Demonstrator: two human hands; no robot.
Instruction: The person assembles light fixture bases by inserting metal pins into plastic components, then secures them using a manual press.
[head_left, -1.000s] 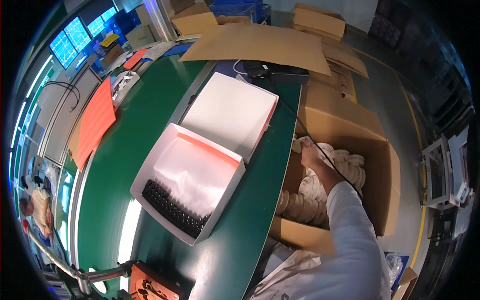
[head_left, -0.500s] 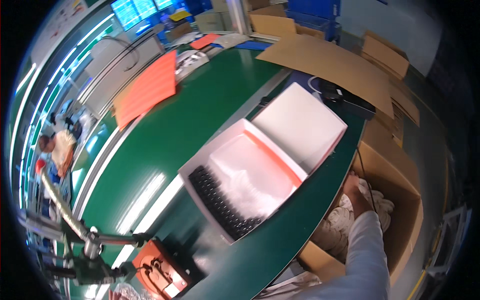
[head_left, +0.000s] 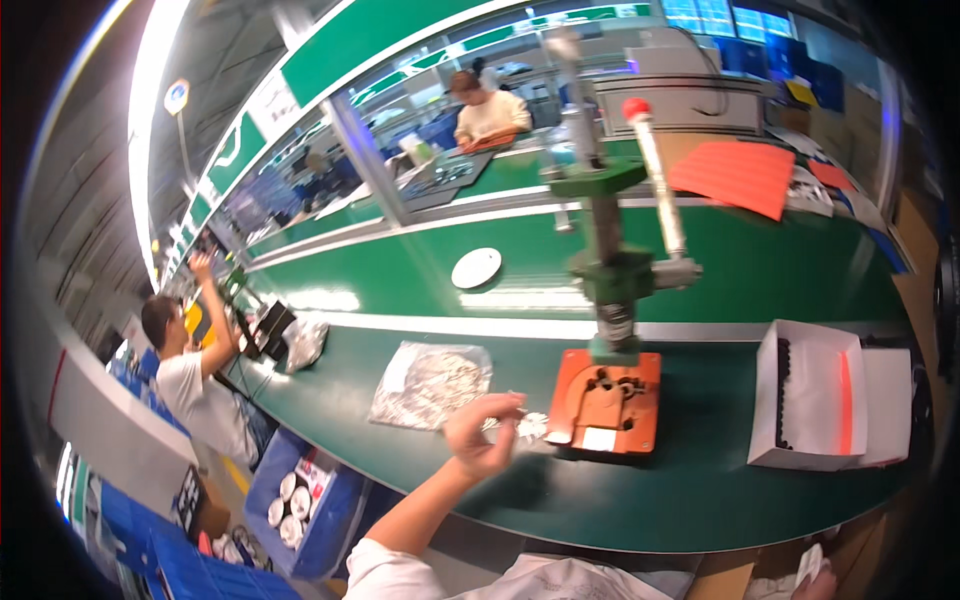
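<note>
Fingers of the left hand are curled near loose pale parts lying between a clear bag and the orange fixture on the worktop; any pinch cannot be told. Near right, the right hand is seen by white pieces, its grip unclear.
</note>
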